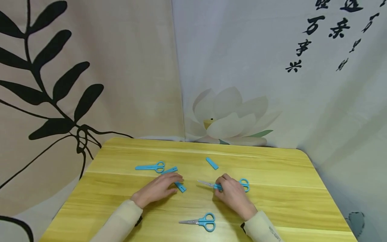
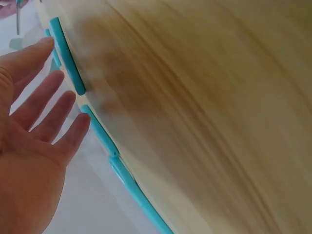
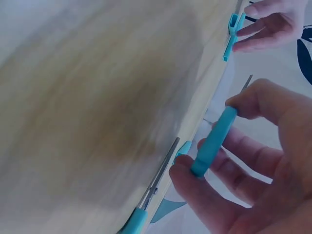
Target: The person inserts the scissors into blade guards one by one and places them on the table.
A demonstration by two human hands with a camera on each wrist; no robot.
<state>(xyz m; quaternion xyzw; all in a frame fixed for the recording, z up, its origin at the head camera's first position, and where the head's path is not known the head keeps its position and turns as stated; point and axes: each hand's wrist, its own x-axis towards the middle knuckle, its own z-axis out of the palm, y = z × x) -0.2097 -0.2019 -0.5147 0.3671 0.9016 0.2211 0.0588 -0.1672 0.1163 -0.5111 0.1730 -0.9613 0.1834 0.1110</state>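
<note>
My right hand [image 1: 232, 193] pinches a pair of scissors [image 3: 217, 136] with light blue handles between thumb and fingers; the bare blades point left in the head view. My left hand [image 1: 158, 188] is spread with relaxed fingers close over a blue blade cover [image 1: 180, 187], which it partly hides. Beside its fingertips lies a second blue cover [image 1: 170, 170]. Nearer the front of the table lies another pair of blue-handled scissors [image 1: 204, 222], its blades uncovered and pointing left.
At the left back, blue scissors [image 1: 149, 167] lie with their blades covered, their handles next to a loose cover. A single blue cover [image 1: 212, 163] lies farther back on the wooden table [image 1: 272, 168]. Printed curtains [image 1: 136, 67] hang behind the table's back edge.
</note>
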